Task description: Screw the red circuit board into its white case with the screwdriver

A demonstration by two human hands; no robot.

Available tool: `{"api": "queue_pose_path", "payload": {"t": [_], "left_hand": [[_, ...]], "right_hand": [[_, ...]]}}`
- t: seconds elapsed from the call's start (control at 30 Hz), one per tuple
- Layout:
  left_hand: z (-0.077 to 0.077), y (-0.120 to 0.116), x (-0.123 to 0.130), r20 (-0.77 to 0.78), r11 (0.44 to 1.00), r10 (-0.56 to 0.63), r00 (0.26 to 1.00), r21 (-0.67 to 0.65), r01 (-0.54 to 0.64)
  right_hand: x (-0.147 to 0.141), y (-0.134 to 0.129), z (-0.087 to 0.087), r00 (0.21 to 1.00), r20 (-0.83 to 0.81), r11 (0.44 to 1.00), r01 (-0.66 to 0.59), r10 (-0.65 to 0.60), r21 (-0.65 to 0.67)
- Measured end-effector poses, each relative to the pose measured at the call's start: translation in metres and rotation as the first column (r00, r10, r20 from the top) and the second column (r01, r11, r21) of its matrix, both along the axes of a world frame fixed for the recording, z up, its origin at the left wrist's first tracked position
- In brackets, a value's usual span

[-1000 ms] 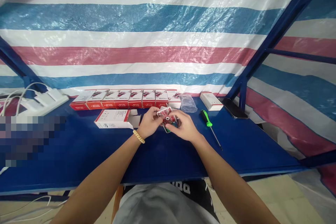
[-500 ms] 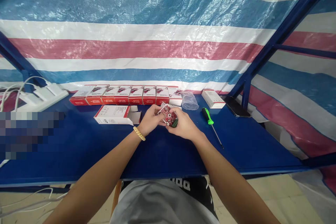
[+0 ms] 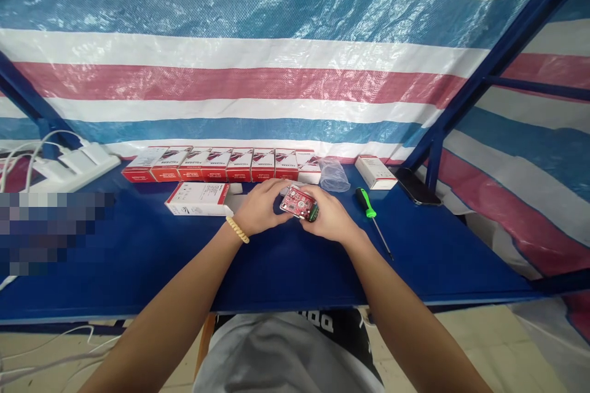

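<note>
A red circuit board [image 3: 299, 201] with a green part at its right end is held above the blue table, its component side facing up. My right hand [image 3: 329, 216] grips the board's right end, with the thumb near its lower edge. Curved around the left end is my left hand [image 3: 262, 207], its thumb tip at the lower left corner and its fingertips at the upper left edge. The board's underside is hidden. Just left of my left hand, a white and red box [image 3: 198, 198] lies on its side with its flap end open.
Several red and white boxes [image 3: 225, 164] stand in a row at the back. Right of them are a clear plastic bag [image 3: 334, 174], another box [image 3: 375, 172], a phone [image 3: 418, 186] and a green-handled screwdriver [image 3: 367, 204]. A white power strip [image 3: 74, 172] lies at left.
My left hand has opened wider, and its fingers have moved from over the board's face to its left end. The board is turned a little and shows more of its top.
</note>
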State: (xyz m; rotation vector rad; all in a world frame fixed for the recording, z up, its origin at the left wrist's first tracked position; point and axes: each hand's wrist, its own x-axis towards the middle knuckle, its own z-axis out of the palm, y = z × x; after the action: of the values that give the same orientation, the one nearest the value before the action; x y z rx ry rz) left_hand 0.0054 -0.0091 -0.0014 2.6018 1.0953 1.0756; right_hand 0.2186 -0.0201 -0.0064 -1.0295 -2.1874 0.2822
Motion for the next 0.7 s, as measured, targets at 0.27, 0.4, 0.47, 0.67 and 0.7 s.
{"api": "queue_pose_path", "payload": {"t": [0.27,0.4,0.47,0.67,0.7], "left_hand": [[0.008,0.005,-0.013,0.17,0.986,-0.097,0.981,-0.12,0.119],[0.013,0.005,-0.015,0.213,0.996,0.027,0.977,-0.091,-0.008],[0.014,0.005,-0.016,0.175,0.999,0.031,0.984,-0.045,-0.023],[0.018,0.004,-0.021,0.071,0.995,0.002,0.997,0.096,-0.008],[0.02,0.004,-0.023,0.069,0.993,0.016,0.998,0.119,-0.024]], "right_hand": [[0.004,-0.001,0.001,0.999,0.0,0.996,-0.034,0.034,0.083],[0.005,-0.001,0.0,0.998,-0.008,0.994,-0.056,0.057,0.091],[0.005,-0.001,0.0,0.998,-0.003,0.994,-0.059,0.06,0.087],[0.006,-0.001,0.003,0.997,0.025,0.991,-0.074,0.071,0.115],[0.006,-0.001,0.004,0.997,0.024,0.991,-0.071,0.069,0.117]]}}
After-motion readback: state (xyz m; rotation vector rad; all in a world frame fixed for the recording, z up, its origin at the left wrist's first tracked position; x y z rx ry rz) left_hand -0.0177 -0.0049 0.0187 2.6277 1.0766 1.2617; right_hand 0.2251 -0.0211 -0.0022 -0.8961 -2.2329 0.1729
